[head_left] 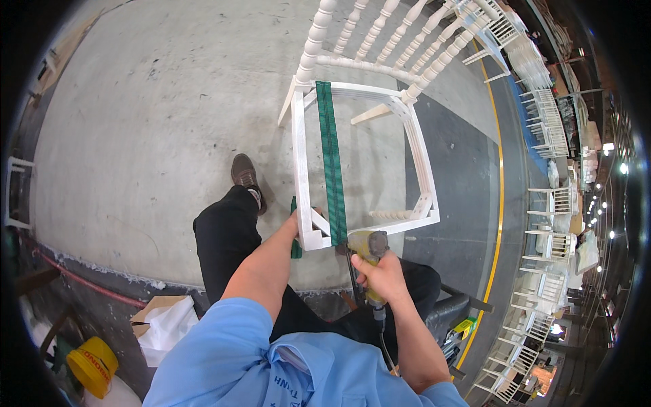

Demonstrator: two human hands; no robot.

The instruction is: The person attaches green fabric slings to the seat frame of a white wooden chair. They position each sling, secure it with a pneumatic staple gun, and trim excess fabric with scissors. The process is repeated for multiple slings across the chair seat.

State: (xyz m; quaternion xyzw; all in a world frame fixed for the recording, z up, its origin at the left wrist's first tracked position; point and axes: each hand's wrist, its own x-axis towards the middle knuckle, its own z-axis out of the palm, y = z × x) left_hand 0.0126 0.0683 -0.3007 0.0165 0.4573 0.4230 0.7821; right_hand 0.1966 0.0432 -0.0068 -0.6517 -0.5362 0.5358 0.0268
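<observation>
Tool (373, 245) at open-frame (299, 163) edge; contact unclear

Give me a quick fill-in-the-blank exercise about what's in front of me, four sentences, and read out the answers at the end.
1. The right hand holds a pneumatic fastener gun whose body is mostly ____.
2. The webbing strap across the seat opening of the white wooden chair is coloured ____.
3. The yellow bucket shows in the picture's lower ____ corner.
4. The long yellow floor line runs on the picture's ____ side of that chair.

Missing words: yellow; green; left; right.
</observation>
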